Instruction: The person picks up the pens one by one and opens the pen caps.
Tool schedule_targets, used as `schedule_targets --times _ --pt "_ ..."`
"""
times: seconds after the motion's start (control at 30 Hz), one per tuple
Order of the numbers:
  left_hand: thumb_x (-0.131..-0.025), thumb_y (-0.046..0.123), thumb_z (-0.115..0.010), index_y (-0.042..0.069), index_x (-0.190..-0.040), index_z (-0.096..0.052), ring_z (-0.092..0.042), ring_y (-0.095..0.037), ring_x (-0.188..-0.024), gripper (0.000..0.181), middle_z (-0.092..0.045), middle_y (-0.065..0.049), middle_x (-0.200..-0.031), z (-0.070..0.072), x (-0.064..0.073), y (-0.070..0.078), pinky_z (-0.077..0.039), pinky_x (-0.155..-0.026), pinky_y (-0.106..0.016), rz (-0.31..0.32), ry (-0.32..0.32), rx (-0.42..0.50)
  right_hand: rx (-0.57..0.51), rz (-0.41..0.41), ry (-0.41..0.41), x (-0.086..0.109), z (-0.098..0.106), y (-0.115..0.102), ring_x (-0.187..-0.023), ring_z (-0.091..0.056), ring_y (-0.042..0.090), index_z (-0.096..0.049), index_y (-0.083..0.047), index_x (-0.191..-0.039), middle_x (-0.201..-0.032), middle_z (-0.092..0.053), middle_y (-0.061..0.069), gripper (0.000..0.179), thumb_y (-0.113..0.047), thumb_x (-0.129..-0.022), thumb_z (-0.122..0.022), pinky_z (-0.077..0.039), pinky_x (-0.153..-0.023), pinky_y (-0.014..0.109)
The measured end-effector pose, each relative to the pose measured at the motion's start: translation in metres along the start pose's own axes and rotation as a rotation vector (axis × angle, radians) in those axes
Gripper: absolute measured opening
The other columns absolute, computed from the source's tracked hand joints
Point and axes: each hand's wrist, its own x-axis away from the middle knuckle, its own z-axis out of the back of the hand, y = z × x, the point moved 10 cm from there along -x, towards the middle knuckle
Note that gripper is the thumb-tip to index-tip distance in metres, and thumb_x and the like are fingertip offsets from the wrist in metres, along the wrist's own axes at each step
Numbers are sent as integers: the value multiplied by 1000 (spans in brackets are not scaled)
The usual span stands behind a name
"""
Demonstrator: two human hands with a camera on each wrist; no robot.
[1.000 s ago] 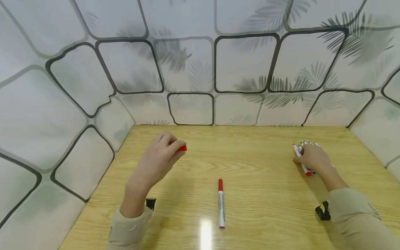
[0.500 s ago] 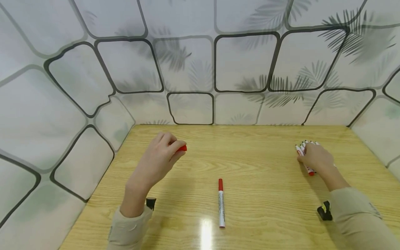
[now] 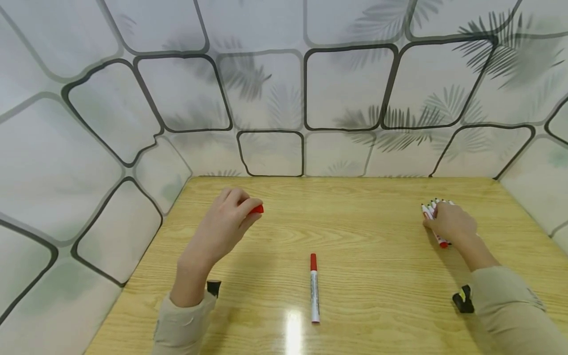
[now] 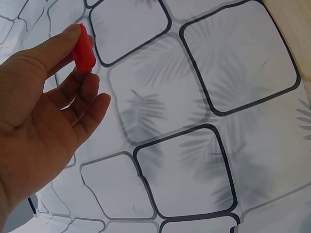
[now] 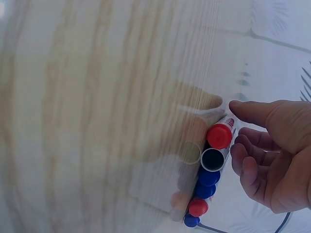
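Note:
My left hand [image 3: 217,227], raised over the left of the table, pinches a small red block-like piece [image 4: 84,52] between thumb and fingertips. Its exact kind is unclear. At the right, my right hand [image 3: 451,223] bends over a row of white markers [image 3: 427,212] lying side by side. The thumb [image 5: 250,111] lies along the outer side of the red-ended marker [image 5: 219,136]; the other fingers curl over the row, whose middle they hide. Red, blue and dark marker ends show in the right wrist view. One red-capped marker [image 3: 314,293] lies alone at the front middle.
The wooden table [image 3: 355,276] meets patterned cloth walls [image 3: 275,93] at the back and both sides. Small black devices [image 3: 463,299] sit at both wrists. A light reflection shines near the front edge.
My right hand and the row of markers have shifted slightly to the right. My left hand stays almost still with the red piece; the lone marker has not moved.

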Motion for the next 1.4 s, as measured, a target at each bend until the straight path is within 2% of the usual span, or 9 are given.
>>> schedule_targets --times 0.3,0.57,0.7,0.9,1.0,1.13,1.23,1.33,1.4 --pt "-87 10 -77 4 -100 -69 -52 -24 -88 16 -60 -6 -94 -3 0 -6 -48 -76 -34 16 -11 1 14 5 11 3 3 -3 -62 -53 25 -56 -5 -76 -74 -52 13 30 -31 -89 -65 -42 -51 40" --pt "-92 12 -72 2 -105 -63 -57 -24 -90 19 -61 -8 -99 -11 3 -23 -52 -75 -33 127 -69 32 13 13 32 2 2 -4 -66 -51 27 -52 -7 -71 -77 -50 14 35 -35 -90 -64 -40 -50 39" --pt "-93 9 -70 0 -105 -61 -60 -25 -87 18 -62 -11 -97 -13 2 -29 -54 -74 -34 153 -66 59 -14 31 18 5 3 -13 -64 -51 23 -56 -4 -83 -75 -54 11 35 -37 -92 -59 -38 -49 36" --pt "-86 2 -71 0 -99 -60 -59 -23 -76 17 -63 -10 -89 -10 3 -37 -52 -66 -32 146 -11 94 -44 98 2 13 6 -42 -56 -56 21 -54 8 -108 -87 -65 21 44 -34 -96 -56 -43 -48 35" --pt "-81 -4 -69 2 -92 -58 -56 -19 -69 16 -61 -7 -82 -5 6 -42 -50 -60 -29 134 49 112 -57 128 17 18 6 -58 -58 -56 22 -53 11 -111 -88 -65 23 46 -33 -97 -57 -44 -49 36" --pt "-74 -9 -62 4 -82 -52 -48 -16 -60 18 -52 -5 -72 4 9 -50 -43 -53 -28 131 144 115 -79 146 45 25 4 -75 -59 -54 22 -54 8 -113 -81 -65 16 44 -33 -98 -57 -42 -46 35" --pt "-75 -11 -62 -1 -89 -59 -50 -18 -61 17 -55 -8 -73 10 12 -61 -43 -54 -29 189 187 116 -94 173 67 32 4 -88 -58 -55 20 -55 7 -113 -79 -65 14 43 -33 -98 -56 -42 -46 34" --pt "-82 -9 -63 -1 -109 -67 -54 -23 -66 28 -63 -13 -85 10 16 -75 -46 -57 -33 281 178 93 -108 196 82 39 4 -100 -60 -57 19 -55 6 -113 -83 -66 16 43 -34 -99 -56 -43 -46 33" --pt "-88 -5 -63 1 -116 -69 -58 -28 -75 30 -66 -16 -95 8 19 -85 -50 -62 -37 336 167 71 -115 200 85 43 3 -107 -60 -57 19 -55 4 -114 -86 -66 16 41 -34 -99 -57 -43 -46 33"
